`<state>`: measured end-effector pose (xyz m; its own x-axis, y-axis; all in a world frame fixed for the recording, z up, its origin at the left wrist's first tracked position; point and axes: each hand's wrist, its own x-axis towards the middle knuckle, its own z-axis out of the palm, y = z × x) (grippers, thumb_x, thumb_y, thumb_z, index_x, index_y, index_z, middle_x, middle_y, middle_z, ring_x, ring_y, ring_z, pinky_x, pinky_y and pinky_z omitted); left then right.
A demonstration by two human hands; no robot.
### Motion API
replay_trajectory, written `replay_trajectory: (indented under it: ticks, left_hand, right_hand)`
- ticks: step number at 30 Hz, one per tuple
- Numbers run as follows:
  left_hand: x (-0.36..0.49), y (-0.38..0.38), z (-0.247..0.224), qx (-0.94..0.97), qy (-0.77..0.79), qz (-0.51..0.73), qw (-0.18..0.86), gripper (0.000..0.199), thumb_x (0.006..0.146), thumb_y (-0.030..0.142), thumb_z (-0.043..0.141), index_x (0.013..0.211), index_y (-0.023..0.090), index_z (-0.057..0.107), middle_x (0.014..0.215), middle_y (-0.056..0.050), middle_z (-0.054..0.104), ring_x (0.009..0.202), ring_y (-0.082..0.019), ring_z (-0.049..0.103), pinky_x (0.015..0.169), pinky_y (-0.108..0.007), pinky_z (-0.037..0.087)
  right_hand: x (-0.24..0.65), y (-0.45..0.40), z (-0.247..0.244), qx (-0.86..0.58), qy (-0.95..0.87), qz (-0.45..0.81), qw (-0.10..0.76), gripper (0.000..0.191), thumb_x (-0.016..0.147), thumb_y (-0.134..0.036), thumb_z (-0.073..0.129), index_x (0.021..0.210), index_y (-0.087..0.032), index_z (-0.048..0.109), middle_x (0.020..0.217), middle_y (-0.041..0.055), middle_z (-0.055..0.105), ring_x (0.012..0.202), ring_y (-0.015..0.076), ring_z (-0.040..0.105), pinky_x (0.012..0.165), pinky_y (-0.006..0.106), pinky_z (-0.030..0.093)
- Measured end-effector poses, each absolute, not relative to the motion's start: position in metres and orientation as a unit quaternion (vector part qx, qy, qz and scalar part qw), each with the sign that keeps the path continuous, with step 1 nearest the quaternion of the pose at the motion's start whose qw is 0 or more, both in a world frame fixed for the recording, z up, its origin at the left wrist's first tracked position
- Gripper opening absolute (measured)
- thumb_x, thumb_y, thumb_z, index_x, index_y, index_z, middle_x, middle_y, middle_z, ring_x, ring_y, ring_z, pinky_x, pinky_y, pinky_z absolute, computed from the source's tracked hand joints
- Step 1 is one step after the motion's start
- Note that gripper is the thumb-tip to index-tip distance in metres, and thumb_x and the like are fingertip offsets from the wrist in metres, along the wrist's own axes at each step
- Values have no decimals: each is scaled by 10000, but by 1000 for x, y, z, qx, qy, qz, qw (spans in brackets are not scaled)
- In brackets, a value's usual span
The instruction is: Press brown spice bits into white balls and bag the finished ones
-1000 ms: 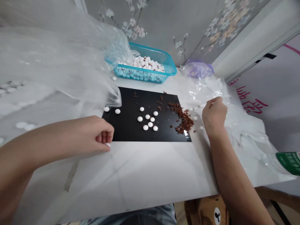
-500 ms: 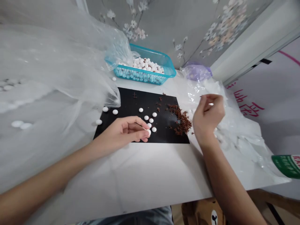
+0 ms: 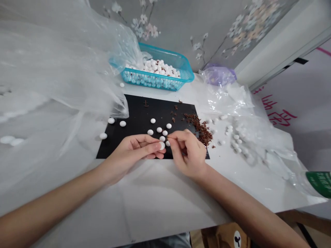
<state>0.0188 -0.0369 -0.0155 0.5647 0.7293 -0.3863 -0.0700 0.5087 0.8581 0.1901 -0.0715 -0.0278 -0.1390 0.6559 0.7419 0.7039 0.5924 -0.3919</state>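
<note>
My left hand (image 3: 137, 150) pinches a white oval bead (image 3: 162, 145) between thumb and fingertips, over the front edge of a black mat (image 3: 137, 110). Just right of it, my right hand (image 3: 187, 151) is closed in a pinch; whatever its fingertips hold is too small to name. Several loose white beads (image 3: 153, 121) lie on the mat around and behind the fingertips. A heap of small reddish-brown pieces (image 3: 203, 132) covers the mat's right side, with a few scattered pieces farther back.
Behind the mat stands a blue basket (image 3: 157, 82) of white beads and some brown pieces. A large clear plastic bag (image 3: 64, 69) spreads over the left. More clear plastic (image 3: 227, 100) and loose beads lie at the right, near a green-labelled bottle (image 3: 319, 183).
My right hand has come down and left from above the table's right side to beside my left hand. My left hand still pinches the bead. Another white bead now shows on the mat.
</note>
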Motion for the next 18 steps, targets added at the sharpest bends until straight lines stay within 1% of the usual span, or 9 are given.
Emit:
replay_trajectory:
  ticks: [5, 18]
  left_hand:
    - [19, -36, -16, 421, 385, 256, 780, 106, 737, 335, 715, 760, 232, 724, 751, 39, 725, 726, -62, 665, 697, -109, 494]
    - [20, -37, -13, 406, 381, 267, 787, 97, 744, 296, 710, 720, 204, 729, 712, 17, 720, 687, -61, 656, 673, -99, 495]
  right_hand:
    - [186, -72, -28, -448, -764, -24, 464, 136, 860, -68, 500, 902, -197, 501, 662, -24, 563, 542, 73, 489, 489, 191, 389]
    - [184, -73, -30, -441, -765, -27, 469, 150, 858, -55, 504, 906, -197, 507, 674, -31, 582, 555, 61, 521, 501, 176, 410]
